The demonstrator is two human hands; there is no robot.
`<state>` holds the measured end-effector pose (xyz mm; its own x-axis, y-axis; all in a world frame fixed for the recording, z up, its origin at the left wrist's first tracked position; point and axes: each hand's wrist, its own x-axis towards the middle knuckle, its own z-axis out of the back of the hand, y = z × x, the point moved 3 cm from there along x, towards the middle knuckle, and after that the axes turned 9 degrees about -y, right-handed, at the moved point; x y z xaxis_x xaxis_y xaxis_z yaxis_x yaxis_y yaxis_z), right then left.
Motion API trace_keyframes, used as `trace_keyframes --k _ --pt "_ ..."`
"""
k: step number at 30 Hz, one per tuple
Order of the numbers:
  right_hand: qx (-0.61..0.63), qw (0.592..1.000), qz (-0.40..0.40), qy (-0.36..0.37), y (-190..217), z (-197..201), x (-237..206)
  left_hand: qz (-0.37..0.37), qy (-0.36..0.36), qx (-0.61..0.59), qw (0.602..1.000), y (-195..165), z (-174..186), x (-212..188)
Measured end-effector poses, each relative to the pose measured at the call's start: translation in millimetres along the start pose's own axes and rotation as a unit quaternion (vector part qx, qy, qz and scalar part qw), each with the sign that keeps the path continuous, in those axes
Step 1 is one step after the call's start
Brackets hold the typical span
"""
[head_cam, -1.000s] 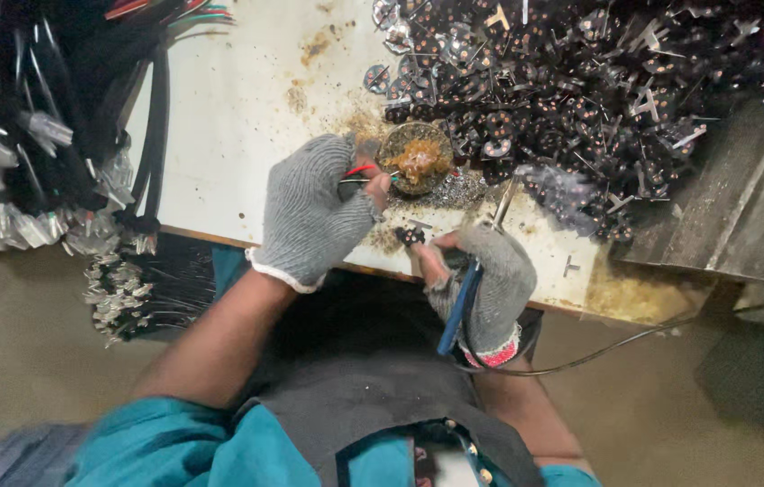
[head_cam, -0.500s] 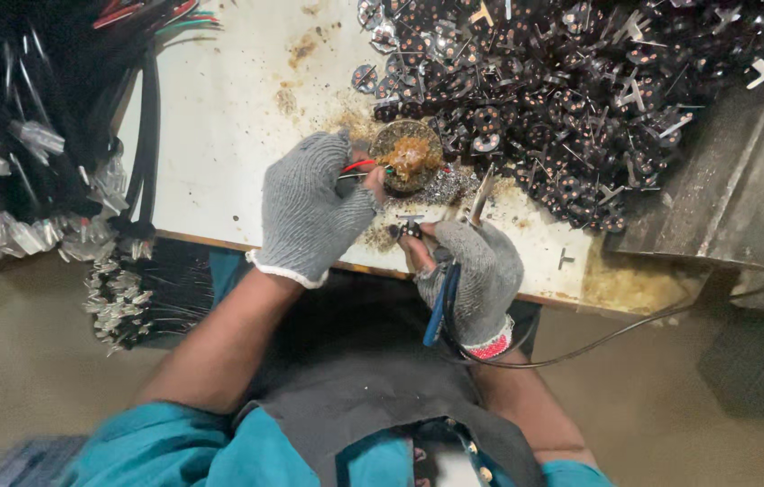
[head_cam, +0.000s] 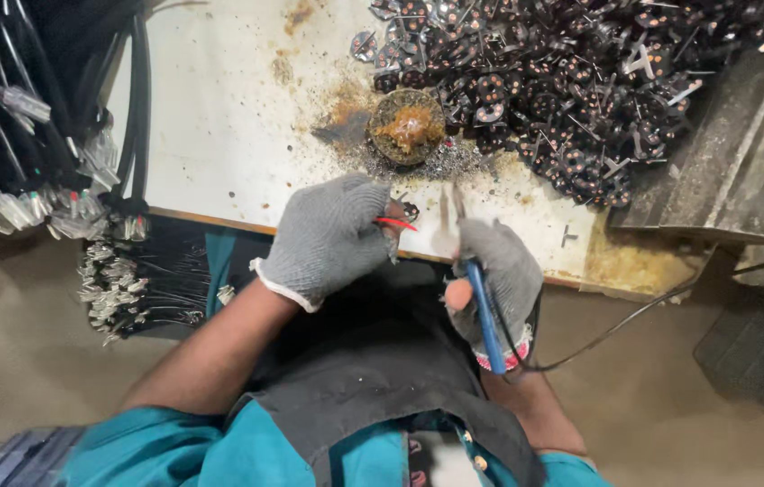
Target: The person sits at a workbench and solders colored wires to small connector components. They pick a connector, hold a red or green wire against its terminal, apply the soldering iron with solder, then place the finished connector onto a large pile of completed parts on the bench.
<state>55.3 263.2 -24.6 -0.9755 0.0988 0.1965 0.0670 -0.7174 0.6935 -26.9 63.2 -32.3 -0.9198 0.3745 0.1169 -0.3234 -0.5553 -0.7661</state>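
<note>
While the left hand (head_cam: 328, 236) pinches a thin red wire (head_cam: 395, 223) at its fingertips, the right hand (head_cam: 499, 275) is closed around a blue-handled iron (head_cam: 483, 311), its tip rising just beside the wire end. That wire looks light and limp, likely to flop unless nipped close to its bare end, and a small dark disc (head_cam: 411, 211) sits right at the fingers. Beyond both hands lie a flux pot (head_cam: 407, 126) and a heap of discs (head_cam: 580, 81).
</note>
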Motion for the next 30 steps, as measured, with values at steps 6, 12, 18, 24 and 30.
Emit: trace_keyframes --k 6,12,18,24,30 --pt "0.065 0.993 0.09 -0.038 -17.7 -7.6 -11.8 -0.009 0.008 0.036 0.999 -0.4 -5.2 -2.7" --pt "0.034 0.98 0.193 -0.024 -18.0 -2.3 -9.3 -0.011 0.024 0.089 0.996 0.3 -13.3 -2.9" --pt "0.014 0.99 0.14 -0.03 -12.3 -2.4 -6.0 0.005 0.033 0.075 0.997 1.9 -11.2 0.5" --pt "0.0 0.995 0.1 -0.008 -9.2 -2.1 -5.7 0.006 0.023 0.066 0.998 1.8 -10.1 3.9" --pt "-0.043 0.978 0.177 0.102 -19.4 -8.7 -7.1 -0.012 0.005 0.036 0.999 0.9 -7.1 4.2"
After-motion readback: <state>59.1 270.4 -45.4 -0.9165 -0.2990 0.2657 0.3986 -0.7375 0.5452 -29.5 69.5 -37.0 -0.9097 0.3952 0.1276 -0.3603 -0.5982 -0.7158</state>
